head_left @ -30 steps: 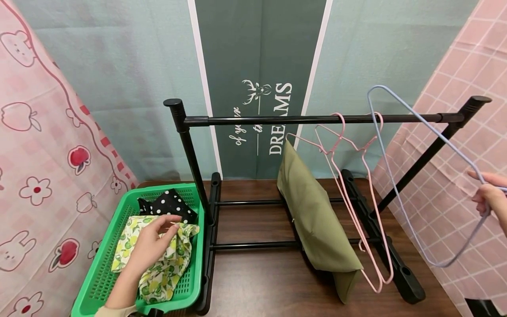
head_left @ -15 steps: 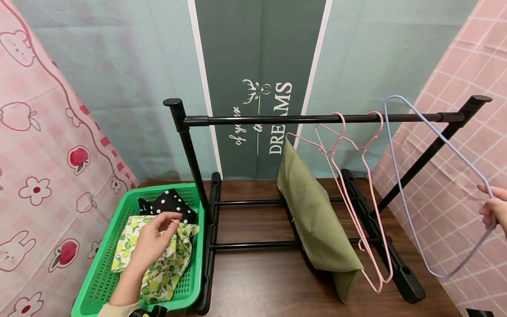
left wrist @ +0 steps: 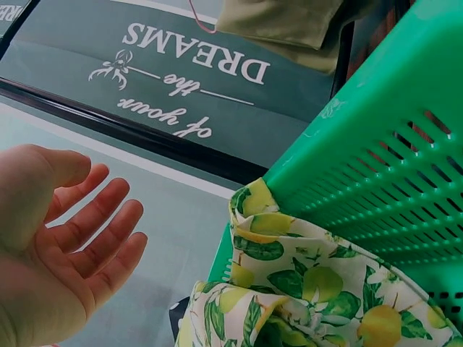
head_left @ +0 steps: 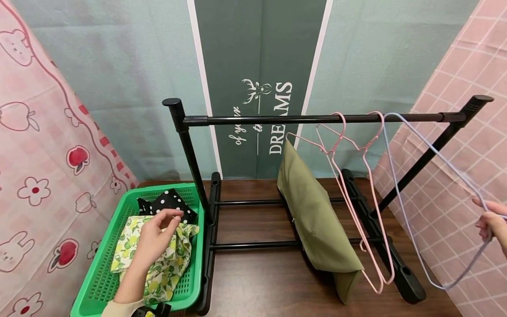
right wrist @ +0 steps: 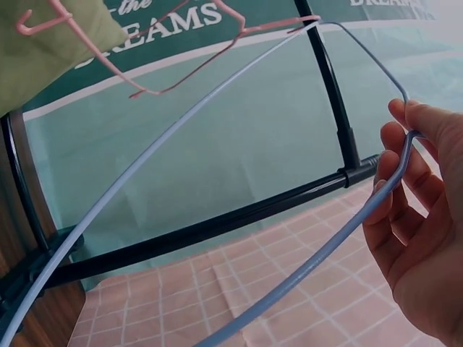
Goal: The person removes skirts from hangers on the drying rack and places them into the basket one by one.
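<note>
My right hand (head_left: 493, 222) grips a blue hanger (head_left: 440, 154) near its hook end, at the right edge of the head view. In the right wrist view, thumb and fingers pinch the hanger (right wrist: 311, 264). Its far rounded end overlaps the bar of a black rack (head_left: 257, 119); whether they touch I cannot tell. My left hand (head_left: 155, 237), fingers loosely curled and holding nothing, hovers over a green basket (head_left: 196, 268). Beneath it lies lemon-print cloth (head_left: 168, 277), beside black polka-dot cloth (head_left: 168, 203). In the left wrist view the lemon-print cloth (left wrist: 318, 282) is apart from the fingers.
Pink hangers (head_left: 368, 160) hang on the right half of the bar. An olive green fabric piece (head_left: 313, 215) hangs from one of them. The rack's black foot (head_left: 409, 281) stands on a brown wooden table (head_left: 253, 281). Pink and green curtains surround it.
The blue hanger has come down and slightly right, its far end dropping from above the bar to bar level. The left hand has shifted very little.
</note>
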Motion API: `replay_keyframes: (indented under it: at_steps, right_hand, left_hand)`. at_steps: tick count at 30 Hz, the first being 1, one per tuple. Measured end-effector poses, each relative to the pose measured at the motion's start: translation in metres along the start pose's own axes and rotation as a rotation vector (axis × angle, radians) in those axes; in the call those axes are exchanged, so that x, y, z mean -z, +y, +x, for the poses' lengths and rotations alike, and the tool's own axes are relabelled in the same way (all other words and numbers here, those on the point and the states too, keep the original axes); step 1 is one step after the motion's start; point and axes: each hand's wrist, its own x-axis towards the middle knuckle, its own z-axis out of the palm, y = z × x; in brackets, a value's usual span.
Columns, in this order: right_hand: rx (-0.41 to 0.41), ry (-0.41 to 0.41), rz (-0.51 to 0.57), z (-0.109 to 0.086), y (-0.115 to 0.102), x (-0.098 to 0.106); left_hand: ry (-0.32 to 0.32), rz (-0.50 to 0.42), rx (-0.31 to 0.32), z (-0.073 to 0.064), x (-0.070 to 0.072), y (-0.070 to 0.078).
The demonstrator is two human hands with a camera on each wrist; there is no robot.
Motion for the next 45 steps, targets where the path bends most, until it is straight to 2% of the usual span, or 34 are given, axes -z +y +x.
replay_keyframes:
  at_steps: [2, 4, 5, 6, 9, 11, 12, 15, 17, 21, 26, 32, 45]
  right_hand:
    - [-0.001, -0.008, 0.014, -0.004, 0.003, 0.002]
    - [0.047, -0.019, -0.01, -0.008, 0.0, -0.003]
    - [0.067, -0.008, -0.065, -0.011, -0.015, -0.017]
    - [0.098, -0.006, -0.034, -0.013, -0.036, -0.037]
    - [0.214, -0.013, -0.073, -0.017, -0.107, -0.101]
    - [0.241, 0.017, -0.111, -0.02, -0.148, -0.139]
    - [0.243, 0.027, -0.103, -0.02, -0.157, -0.147]
    - [0.188, 0.093, -0.304, -0.019, -0.163, -0.151]
    - [0.14, 0.119, -0.386, -0.017, -0.166, -0.154]
    - [0.103, 0.13, -0.429, -0.01, -0.17, -0.159]
    - [0.097, 0.145, -0.509, -0.001, -0.178, -0.168]
    - [0.147, 0.161, -0.56, 0.012, -0.183, -0.179]
    - [0.239, 0.12, -0.935, 0.042, -0.196, -0.193]
  left_hand:
    - [0.009, -0.001, -0.008, 0.001, -0.001, 0.0]
    - [0.013, -0.002, -0.016, 0.001, -0.001, 0.001]
    - [0.014, -0.001, -0.019, 0.001, -0.002, 0.001]
    - [0.015, 0.0, -0.019, 0.001, -0.002, 0.001]
    - [0.015, 0.005, -0.012, 0.002, -0.003, 0.002]
    - [0.017, 0.011, -0.005, 0.003, -0.004, 0.003]
    - [0.017, 0.011, -0.002, 0.003, -0.005, 0.003]
    - [0.013, 0.011, 0.006, 0.004, -0.005, 0.004]
    - [0.01, 0.005, 0.011, 0.004, -0.005, 0.006]
    - [0.0, -0.018, 0.016, 0.005, -0.006, 0.008]
    - [0.003, -0.048, 0.005, 0.007, -0.009, 0.011]
    - [0.014, -0.074, -0.024, 0.008, -0.012, 0.015]
    - [0.006, -0.092, -0.026, 0.01, -0.017, 0.016]
